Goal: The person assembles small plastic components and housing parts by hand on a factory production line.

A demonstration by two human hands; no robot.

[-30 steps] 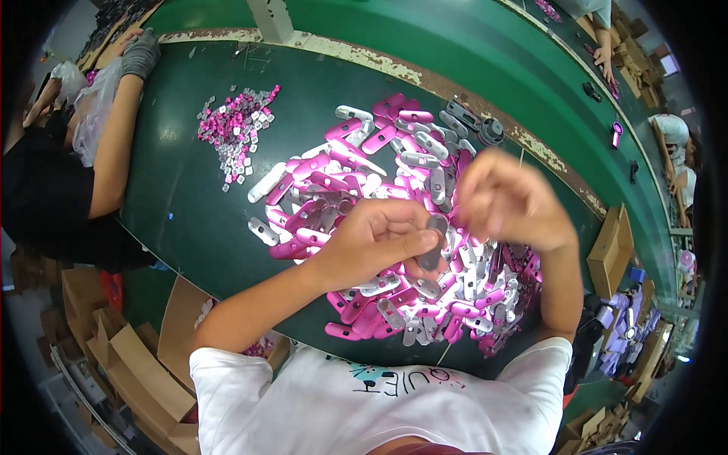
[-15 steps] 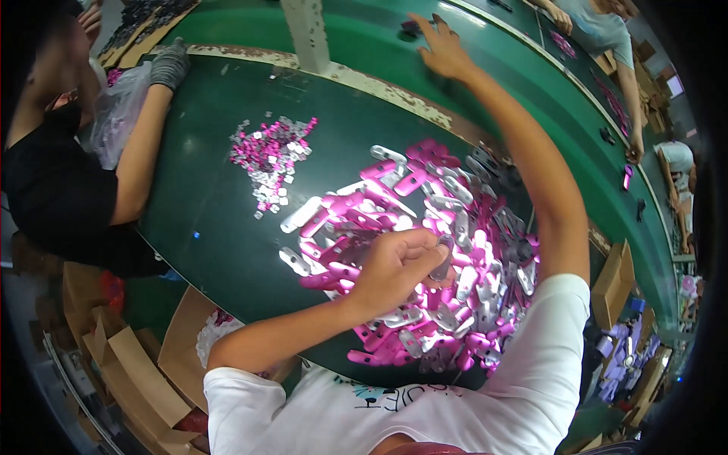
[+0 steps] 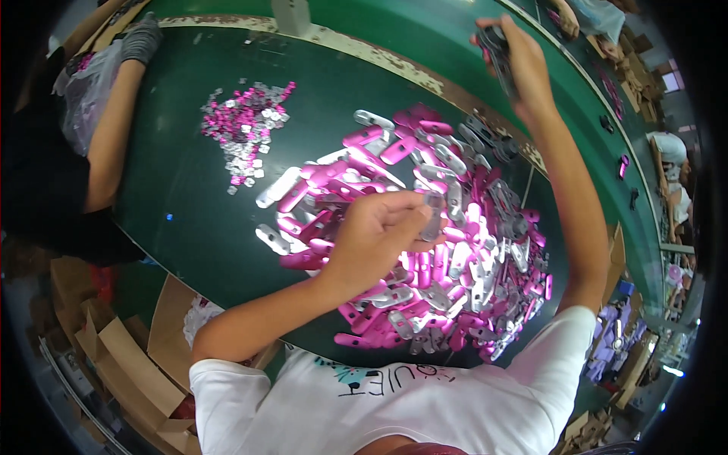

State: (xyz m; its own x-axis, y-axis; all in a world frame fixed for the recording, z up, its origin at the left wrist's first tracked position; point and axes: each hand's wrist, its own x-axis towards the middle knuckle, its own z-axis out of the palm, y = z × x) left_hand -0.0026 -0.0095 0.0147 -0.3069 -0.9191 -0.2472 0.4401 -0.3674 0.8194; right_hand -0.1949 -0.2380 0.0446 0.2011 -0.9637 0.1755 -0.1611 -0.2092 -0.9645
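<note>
My left hand (image 3: 371, 235) is closed around a small grey elongated casing piece (image 3: 432, 216), held between thumb and fingers above the pile. Beneath it spreads a large heap of glossy pink and silver oblong casing pieces (image 3: 421, 273) on the dark green table (image 3: 193, 227). Out over the green conveyor belt (image 3: 394, 34), my right hand (image 3: 528, 64) grips a dark elongated part (image 3: 498, 54), whose exact kind I cannot make out. Left of the heap lies a smaller scatter of tiny pink, grey and silver square pieces (image 3: 246, 125).
At the left, a co-worker's gloved hand (image 3: 142, 42) rests at the table edge near a clear plastic bag (image 3: 83, 102). A pale metal post (image 3: 291, 17) rises from the chipped rail (image 3: 364, 53). Open cardboard boxes (image 3: 136, 364) stand lower left. Other people work beyond the belt.
My right hand has come back from reaching over the belt and now has a dark part in its grip. The left hand keeps the grey piece. The whole view has shifted slightly.
</note>
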